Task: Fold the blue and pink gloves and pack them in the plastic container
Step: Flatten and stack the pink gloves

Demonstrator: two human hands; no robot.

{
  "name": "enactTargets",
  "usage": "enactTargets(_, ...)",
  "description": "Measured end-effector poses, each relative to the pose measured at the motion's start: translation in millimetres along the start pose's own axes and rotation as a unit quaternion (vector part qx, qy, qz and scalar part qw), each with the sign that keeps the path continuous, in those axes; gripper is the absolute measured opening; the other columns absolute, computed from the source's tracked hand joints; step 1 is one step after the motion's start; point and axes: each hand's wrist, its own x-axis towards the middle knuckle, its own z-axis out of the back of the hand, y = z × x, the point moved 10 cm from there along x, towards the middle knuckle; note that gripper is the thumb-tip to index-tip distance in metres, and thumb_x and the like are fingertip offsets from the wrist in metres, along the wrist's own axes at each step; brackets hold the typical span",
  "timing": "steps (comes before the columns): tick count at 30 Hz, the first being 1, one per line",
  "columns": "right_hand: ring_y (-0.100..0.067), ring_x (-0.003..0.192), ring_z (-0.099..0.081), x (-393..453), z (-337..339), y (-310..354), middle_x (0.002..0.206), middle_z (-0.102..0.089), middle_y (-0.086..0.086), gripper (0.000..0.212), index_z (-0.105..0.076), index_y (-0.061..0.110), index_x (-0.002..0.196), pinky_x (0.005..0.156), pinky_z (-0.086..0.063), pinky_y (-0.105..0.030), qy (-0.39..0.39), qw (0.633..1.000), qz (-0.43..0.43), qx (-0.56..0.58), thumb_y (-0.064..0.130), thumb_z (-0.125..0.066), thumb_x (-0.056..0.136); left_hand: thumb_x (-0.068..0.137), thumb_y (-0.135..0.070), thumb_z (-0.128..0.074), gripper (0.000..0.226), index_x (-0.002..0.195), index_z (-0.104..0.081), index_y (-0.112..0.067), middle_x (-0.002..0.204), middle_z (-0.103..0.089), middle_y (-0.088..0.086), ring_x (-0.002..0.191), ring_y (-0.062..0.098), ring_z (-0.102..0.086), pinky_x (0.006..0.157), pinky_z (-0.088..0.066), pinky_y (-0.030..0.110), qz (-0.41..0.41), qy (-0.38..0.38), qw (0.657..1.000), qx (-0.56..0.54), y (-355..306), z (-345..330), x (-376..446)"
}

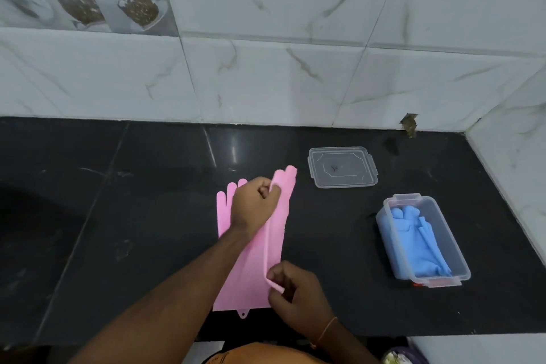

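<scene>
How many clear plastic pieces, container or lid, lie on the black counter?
2. The lid lies flat near the wall, and the open container sits to the right, nearer the front edge, holding the blue gloves. No others are visible.

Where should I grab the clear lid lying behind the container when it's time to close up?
Take the lid by one short edge, at a side tab, coming from above. It lies flat on the black counter, apart from the container, so only its raised rim and protruding tabs give fingers purchase; the broad face offers nothing.
</scene>
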Motion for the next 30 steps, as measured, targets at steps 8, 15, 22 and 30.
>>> enactTargets(8,0.0,0.096,-0.06,23.2,-75.9,28.4,0.116,-0.069,0.016,0.051,-0.068,0.036,0.136,0.086,-0.043,-0.009,0.137,0.97,0.046,-0.197,0.049,-0.044,0.093,0.103,-0.034,-0.06,0.034,0.071,-0.059,-0.024,0.069,-0.065,-0.008,0.065,0.01,-0.059,0.057,-0.04,0.025,0.112,0.002,0.989,0.097,108.2,86.7,-0.8)
enactTargets(15,-0.003,0.097,-0.061,27.0,-89.0,29.5,0.113,-0.069,0.015,0.053,-0.068,0.037,0.137,0.088,-0.053,-0.019,0.145,0.962,0.052,-0.224,0.05,-0.041,0.094,0.108,-0.029,-0.051,0.025,0.093,-0.063,-0.014,0.089,-0.074,0.006,0.08,0.029,-0.072,0.077,-0.06,0.041,0.178,0.036,0.982,0.058,142.4,87.1,-11.0)
enactTargets(22,0.001,0.095,-0.056,27.8,-101.8,31.4,0.111,-0.069,0.011,0.046,-0.066,0.036,0.139,0.083,-0.041,-0.009,0.159,0.957,0.069,-0.233,0.042,-0.046,0.098,0.111,-0.027,-0.042,0.026,0.105,-0.061,-0.009,0.093,-0.075,0.011,0.067,0.024,-0.073,0.065,-0.06,0.035,0.196,0.056,0.977,0.068,145.6,87.7,-10.0)
enactTargets(30,-0.006,0.114,-0.058,25.9,-111.2,10.8,0.132,-0.065,0.012,0.043,-0.06,0.033,0.144,0.103,-0.045,-0.021,0.228,0.944,0.043,-0.235,0.042,-0.058,0.102,0.114,-0.037,-0.044,0.027,0.127,-0.051,-0.014,0.107,-0.075,0.007,0.08,0.023,-0.076,0.075,-0.067,0.043,0.17,0.084,0.977,0.101,132.8,92.3,-9.5)
